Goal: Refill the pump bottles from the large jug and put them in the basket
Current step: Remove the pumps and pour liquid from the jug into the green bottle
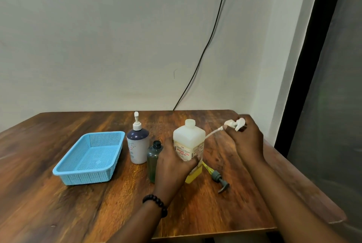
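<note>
the large jug [188,144] stands uncapped near the middle of the wooden bench [58,203], a little yellow liquid at its base. the left hand [172,166] wraps its grip around the jug's lower front, thumb across the label, a dark bead bracelet [155,204] on the wrist. the right hand [247,141] is raised just right of the jug, its grip pinching a white pump head [236,124] whose dip tube slants down toward the jug's shoulder; whether the tube touches the jug cannot be told.

crowding the left hand, a small green bottle [154,161] with no cap stands just beside the jug, partly covered by the fingers. left of it stands a white pump bottle [137,144] with a dark top and its pump on. further left the blue basket [91,157] sits with nothing in it. a grey pump [218,179] lies flat on the bench right of the jug, its yellowish tube running behind the jug's base.

open bench lies in front of the basket and toward the near edge. the bench's right edge runs close under the right forearm, with a dark panel [323,105] beyond. a black cable [207,46] hangs down the wall behind.

both hands are motion-blurred, so finger detail is unclear.
</note>
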